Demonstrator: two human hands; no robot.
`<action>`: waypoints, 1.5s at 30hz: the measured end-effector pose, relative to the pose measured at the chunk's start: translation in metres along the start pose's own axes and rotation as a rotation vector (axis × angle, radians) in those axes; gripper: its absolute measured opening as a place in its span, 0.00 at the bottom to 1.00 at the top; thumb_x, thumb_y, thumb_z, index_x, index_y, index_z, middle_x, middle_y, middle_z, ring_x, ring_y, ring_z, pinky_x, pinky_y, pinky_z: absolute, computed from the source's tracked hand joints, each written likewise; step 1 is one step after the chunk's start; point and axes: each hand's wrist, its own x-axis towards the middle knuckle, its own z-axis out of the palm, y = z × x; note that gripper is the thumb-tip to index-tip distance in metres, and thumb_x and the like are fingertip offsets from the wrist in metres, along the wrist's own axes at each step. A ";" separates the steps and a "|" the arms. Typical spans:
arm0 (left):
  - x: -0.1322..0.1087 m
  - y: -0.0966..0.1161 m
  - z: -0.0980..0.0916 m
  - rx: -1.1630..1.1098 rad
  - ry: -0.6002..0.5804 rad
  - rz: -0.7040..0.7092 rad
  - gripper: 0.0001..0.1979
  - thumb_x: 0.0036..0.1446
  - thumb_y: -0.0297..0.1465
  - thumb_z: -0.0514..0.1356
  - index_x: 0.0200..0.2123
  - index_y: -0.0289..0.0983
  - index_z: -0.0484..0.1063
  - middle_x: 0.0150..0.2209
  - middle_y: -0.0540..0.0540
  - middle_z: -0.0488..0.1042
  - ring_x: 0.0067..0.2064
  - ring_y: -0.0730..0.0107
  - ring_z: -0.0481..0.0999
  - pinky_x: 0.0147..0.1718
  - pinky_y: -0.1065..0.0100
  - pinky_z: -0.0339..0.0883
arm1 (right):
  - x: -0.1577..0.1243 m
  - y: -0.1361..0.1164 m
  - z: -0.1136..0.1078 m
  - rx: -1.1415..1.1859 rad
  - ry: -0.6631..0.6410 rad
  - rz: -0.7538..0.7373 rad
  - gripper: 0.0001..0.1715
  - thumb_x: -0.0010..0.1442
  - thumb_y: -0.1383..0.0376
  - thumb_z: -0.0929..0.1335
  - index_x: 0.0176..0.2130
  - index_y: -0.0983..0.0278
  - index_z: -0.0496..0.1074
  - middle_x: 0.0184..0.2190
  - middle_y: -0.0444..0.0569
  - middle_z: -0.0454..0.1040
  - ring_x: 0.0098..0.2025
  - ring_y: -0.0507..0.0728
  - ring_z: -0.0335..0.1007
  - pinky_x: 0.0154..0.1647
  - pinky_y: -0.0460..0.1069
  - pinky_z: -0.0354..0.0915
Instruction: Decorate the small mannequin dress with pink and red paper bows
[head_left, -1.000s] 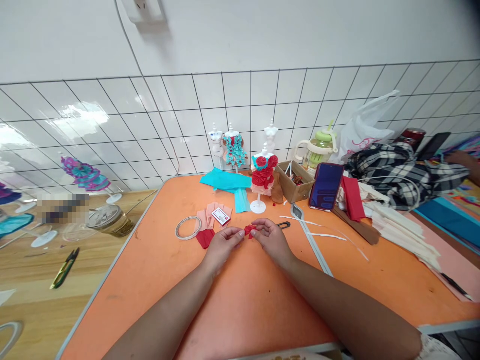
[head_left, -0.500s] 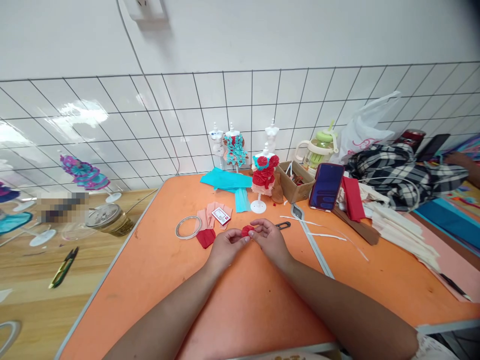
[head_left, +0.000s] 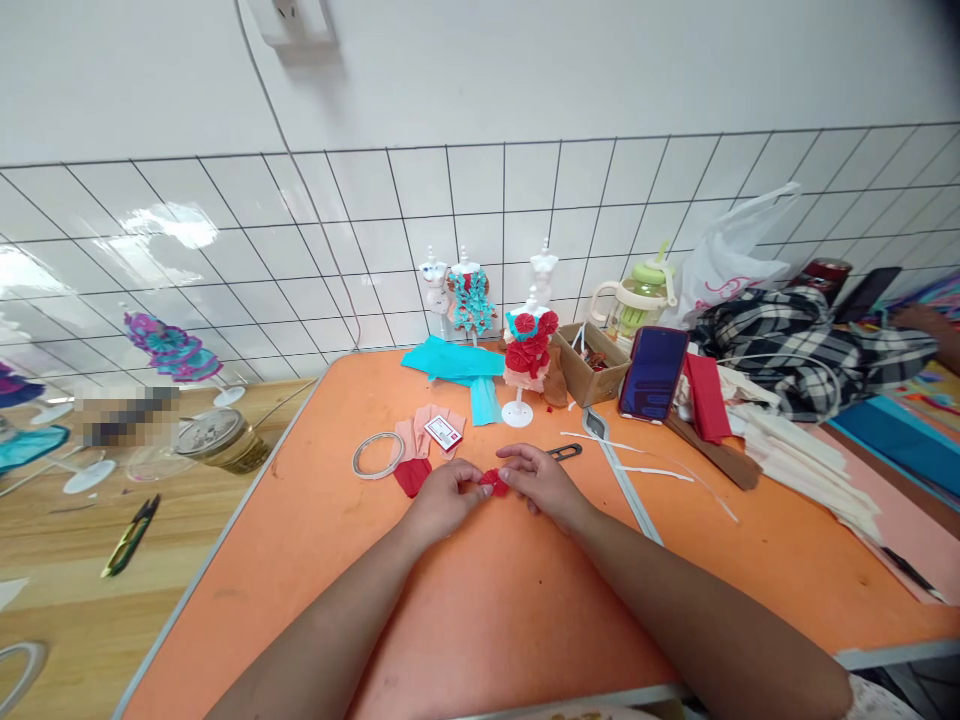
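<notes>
I see both hands meeting near the middle of the orange table point(head_left: 480, 610), fingertips together on a small red pleated paper piece point(head_left: 493, 482). My left hand point(head_left: 442, 500) pinches its left edge between thumb and forefinger, fingers curled in narrow. My right hand point(head_left: 544, 480) grips the other side, forefinger arched over the top. The piece sits just above the tabletop, or may be touching it; from this angle I cannot tell which.

From the red piece, at nine o'clock and just beside my left knuckles lies a folded red paper scrap point(head_left: 411, 476). At ten o'clock, a clear tape ring point(head_left: 377, 455) lies flat, with pink paper sheets point(head_left: 418, 432) and a small white card point(head_left: 442, 432) on them between ten and eleven. At twelve o'clock stands a white mannequin in a red paper dress point(head_left: 525, 355), upright on its round foot. Teal paper point(head_left: 454, 362) is spread to its left. At two o'clock near my right fingers lies a black clip point(head_left: 564, 452). A long white ruler point(head_left: 622, 480) runs diagonally past my right wrist at three o'clock. Farther off at one to two o'clock, a cardboard box point(head_left: 589, 375) and a phone point(head_left: 652, 372) propped upright stand side by side. Well apart at nine o'clock, thread snips point(head_left: 129, 538) lie on the wooden table point(head_left: 75, 610).
</notes>
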 end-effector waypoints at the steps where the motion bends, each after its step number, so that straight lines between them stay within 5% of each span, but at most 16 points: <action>1: 0.000 0.000 -0.001 0.038 -0.012 0.036 0.12 0.51 0.39 0.58 0.29 0.37 0.76 0.32 0.47 0.74 0.36 0.66 0.72 0.35 0.69 0.64 | 0.000 -0.001 -0.001 -0.009 -0.013 0.016 0.21 0.49 0.59 0.68 0.43 0.63 0.66 0.29 0.43 0.68 0.20 0.47 0.58 0.12 0.40 0.50; 5: -0.001 0.000 -0.006 0.143 -0.038 0.052 0.12 0.53 0.39 0.56 0.31 0.38 0.76 0.34 0.46 0.75 0.37 0.65 0.72 0.37 0.68 0.64 | 0.003 0.005 -0.004 -0.143 0.008 0.030 0.20 0.48 0.63 0.68 0.43 0.62 0.66 0.27 0.41 0.69 0.19 0.47 0.58 0.15 0.41 0.54; 9: -0.005 0.003 -0.007 0.391 0.096 0.083 0.10 0.52 0.37 0.59 0.35 0.40 0.76 0.37 0.45 0.75 0.41 0.60 0.71 0.40 0.63 0.63 | 0.007 0.019 -0.003 -0.345 0.052 -0.014 0.16 0.48 0.68 0.68 0.40 0.63 0.69 0.23 0.41 0.72 0.25 0.49 0.67 0.27 0.43 0.60; 20: -0.008 0.009 0.006 0.621 0.023 0.183 0.06 0.52 0.33 0.58 0.29 0.42 0.77 0.33 0.47 0.76 0.39 0.61 0.70 0.38 0.62 0.57 | 0.000 0.013 -0.003 -0.705 0.098 -0.276 0.11 0.51 0.67 0.68 0.38 0.62 0.72 0.38 0.46 0.72 0.40 0.53 0.67 0.39 0.46 0.60; 24: -0.006 0.006 0.006 0.591 0.043 0.170 0.07 0.51 0.35 0.60 0.28 0.41 0.77 0.32 0.47 0.76 0.37 0.60 0.71 0.36 0.62 0.57 | -0.005 0.007 -0.005 -0.901 -0.010 -0.269 0.06 0.55 0.65 0.66 0.33 0.61 0.74 0.33 0.45 0.70 0.36 0.52 0.67 0.35 0.45 0.57; 33: -0.004 0.004 0.001 0.570 0.006 0.188 0.08 0.52 0.30 0.58 0.31 0.43 0.78 0.33 0.48 0.77 0.37 0.63 0.72 0.36 0.64 0.57 | -0.004 0.011 -0.005 -1.169 -0.111 -0.336 0.13 0.63 0.65 0.60 0.37 0.61 0.73 0.35 0.46 0.69 0.35 0.51 0.66 0.29 0.45 0.52; 45: -0.005 0.008 0.002 0.613 0.018 0.235 0.09 0.53 0.29 0.56 0.29 0.42 0.77 0.32 0.47 0.76 0.37 0.61 0.71 0.40 0.60 0.57 | -0.006 0.006 -0.005 -1.141 -0.100 -0.275 0.10 0.60 0.67 0.62 0.38 0.60 0.72 0.35 0.45 0.70 0.37 0.52 0.67 0.30 0.45 0.52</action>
